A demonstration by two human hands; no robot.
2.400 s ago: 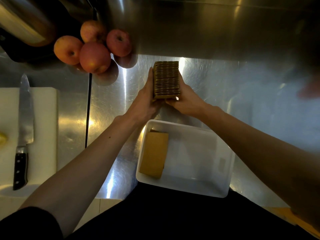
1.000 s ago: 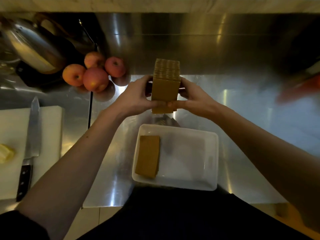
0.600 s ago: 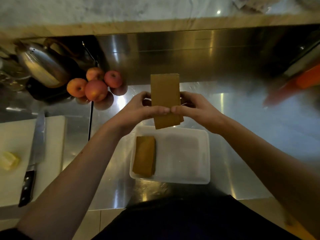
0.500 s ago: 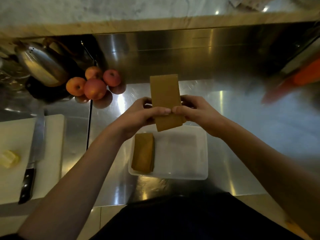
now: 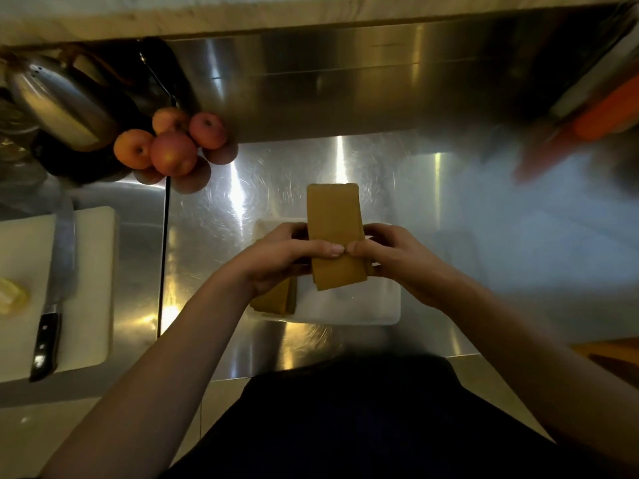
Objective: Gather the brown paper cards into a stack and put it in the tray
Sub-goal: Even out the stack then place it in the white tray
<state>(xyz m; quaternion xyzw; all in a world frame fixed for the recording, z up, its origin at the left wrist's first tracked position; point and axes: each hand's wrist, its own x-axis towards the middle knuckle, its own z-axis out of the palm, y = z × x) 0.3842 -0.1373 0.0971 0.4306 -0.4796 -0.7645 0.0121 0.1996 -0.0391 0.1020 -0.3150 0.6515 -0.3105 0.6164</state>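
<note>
I hold a stack of brown paper cards (image 5: pixel 333 216) flat-side up between both hands, above the white tray (image 5: pixel 380 305). My left hand (image 5: pixel 280 257) grips its left side and my right hand (image 5: pixel 394 254) its right side, thumbs meeting on top of the stack. A second brown card stack (image 5: pixel 276 300) lies in the tray's left part, mostly hidden under my left hand. The tray sits on the steel counter just in front of my body.
Several apples (image 5: pixel 173 146) lie at the back left beside a metal kettle (image 5: pixel 58 102). A white cutting board (image 5: pixel 20 271) with a large knife (image 5: pixel 52 305) is at the left. An orange object (image 5: pixel 601 122) sits blurred at the far right.
The card stack was turned from edge-up to flat-side up and brought from the back of the counter toward me, down over the tray. Both hands kept hold of it.
</note>
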